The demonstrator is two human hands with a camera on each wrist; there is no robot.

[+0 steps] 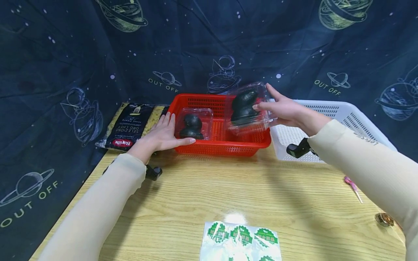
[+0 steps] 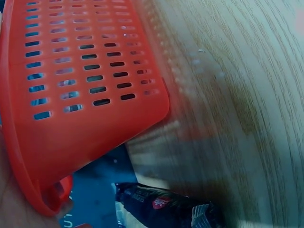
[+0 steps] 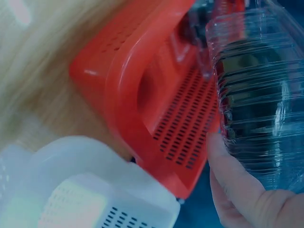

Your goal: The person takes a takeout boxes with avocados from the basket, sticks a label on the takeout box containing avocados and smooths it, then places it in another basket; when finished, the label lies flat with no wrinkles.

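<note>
My right hand [image 1: 282, 108] grips a clear plastic clamshell box [image 1: 265, 125] by its right side, tilted above the right half of the red basket [image 1: 225, 145]. Inside the box are dark green avocados [image 1: 243, 105]. The right wrist view shows the thumb and fingers at the edge of the ribbed clear box [image 3: 259, 114]. At the basket's left end my left hand [image 1: 160, 136] rests on the rim, fingers extended and thumb along the front edge. A second clear box [image 1: 209, 125] with dark avocados [image 1: 192, 127] sits inside the basket on the left.
A white perforated basket [image 1: 352, 108] stands right of the red one. Left lies a bag of penne pasta [image 1: 125, 127]. On the wooden table are a sheet of green stickers [image 1: 241, 241], a lollipop [image 1: 352, 186] and a small brown wrapped item [image 1: 384, 219]. A dark printed cloth hangs behind.
</note>
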